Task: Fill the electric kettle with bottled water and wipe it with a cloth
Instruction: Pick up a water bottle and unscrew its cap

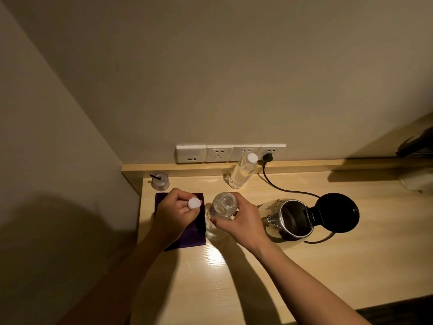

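Uncapped bottle beside the open kettle

The left hand (pixel 174 211) pinches the white cap (pixel 194 203) over the purple cloth (pixel 187 240); the right hand (pixel 239 221) grips the open bottle (pixel 222 205) (upright), just left of the kettle (pixel 295 219), lid up.

— What's on your feed besides the job itself?
— I see a pale wooden desk (pixel 234 277) set into a corner, with a raised ledge (pixel 187 168) along the back wall. Just above the ledge runs a row of white wall sockets (pixel 230 153).
— Anything standing there?
— A small clear jar (pixel 160 182) at the back left, with a black stick (pixel 154 177) leaning out of it. At the far right I make out a dark object (pixel 419 144), too cut off to name.
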Demonstrator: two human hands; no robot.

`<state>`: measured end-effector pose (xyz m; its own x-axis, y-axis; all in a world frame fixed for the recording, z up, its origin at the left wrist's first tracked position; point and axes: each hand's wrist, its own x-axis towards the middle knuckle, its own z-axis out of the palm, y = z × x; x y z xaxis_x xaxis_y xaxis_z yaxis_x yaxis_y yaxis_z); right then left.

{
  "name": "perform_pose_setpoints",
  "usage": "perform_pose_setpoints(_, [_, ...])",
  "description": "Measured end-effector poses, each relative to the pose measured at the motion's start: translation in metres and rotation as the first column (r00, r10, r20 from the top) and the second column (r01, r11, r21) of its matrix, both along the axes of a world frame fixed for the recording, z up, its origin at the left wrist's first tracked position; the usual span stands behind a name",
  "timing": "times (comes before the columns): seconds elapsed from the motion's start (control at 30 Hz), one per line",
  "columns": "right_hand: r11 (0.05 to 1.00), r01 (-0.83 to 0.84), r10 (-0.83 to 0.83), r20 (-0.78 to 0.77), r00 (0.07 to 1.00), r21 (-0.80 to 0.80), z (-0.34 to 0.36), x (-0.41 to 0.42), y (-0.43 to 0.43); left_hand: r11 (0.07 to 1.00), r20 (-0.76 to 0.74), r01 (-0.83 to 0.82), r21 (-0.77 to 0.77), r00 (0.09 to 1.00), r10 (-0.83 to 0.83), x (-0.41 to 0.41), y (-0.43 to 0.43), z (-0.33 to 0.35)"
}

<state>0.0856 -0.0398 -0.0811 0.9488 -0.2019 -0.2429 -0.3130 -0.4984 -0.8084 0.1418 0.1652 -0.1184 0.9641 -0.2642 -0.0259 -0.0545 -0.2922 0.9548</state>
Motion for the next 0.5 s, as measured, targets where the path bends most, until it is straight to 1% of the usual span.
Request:
perform_pose_setpoints(0.1, [1.000,0.016,-0.016,-0.001,1.000,-0.005,-0.003,-0.001,0.000,1.000,-0.142,-0.018,-0.026,0.990,0.014,0.001,0.001,-0.039])
perform_pose_setpoints(0.17, [1.000,0.024,-0.024,-0.004,1.000,-0.010,-0.004,-0.002,0.000,1.000,-0.182,-0.027,0.007,0.983,0.028,0.000,-0.002,-0.064])
perform_pose_setpoints(0.2, [1.000,0.027,-0.027,-0.003,1.000,-0.013,-0.004,-0.002,0.000,0.998,-0.169,-0.030,0.049,0.985,0.038,0.000,-0.004,-0.076])
perform_pose_setpoints(0.23, [0.999,0.030,-0.030,-0.002,1.000,-0.014,-0.004,-0.002,0.000,0.993,-0.117,-0.032,0.115,0.992,0.045,-0.001,-0.005,-0.086])
perform_pose_setpoints(0.3, [0.999,0.042,-0.042,-0.001,0.999,-0.009,-0.002,-0.002,0.002,0.965,0.050,-0.036,0.260,0.998,0.024,-0.004,-0.004,-0.103])
perform_pose_setpoints(0.33, [0.999,0.050,-0.050,0.001,0.999,-0.003,-0.002,-0.002,0.003,0.951,0.117,-0.038,0.305,0.993,0.002,-0.005,-0.002,-0.109])
perform_pose_setpoints(0.43, [0.998,0.058,-0.058,-0.001,0.998,0.004,0.001,-0.002,0.007,0.940,0.207,-0.019,0.340,0.977,-0.055,-0.007,0.003,-0.121])
perform_pose_setpoints(0.5, [0.998,0.064,-0.064,0.005,0.998,0.008,0.004,-0.002,0.008,0.937,0.213,-0.015,0.348,0.975,-0.063,-0.006,0.003,-0.120])
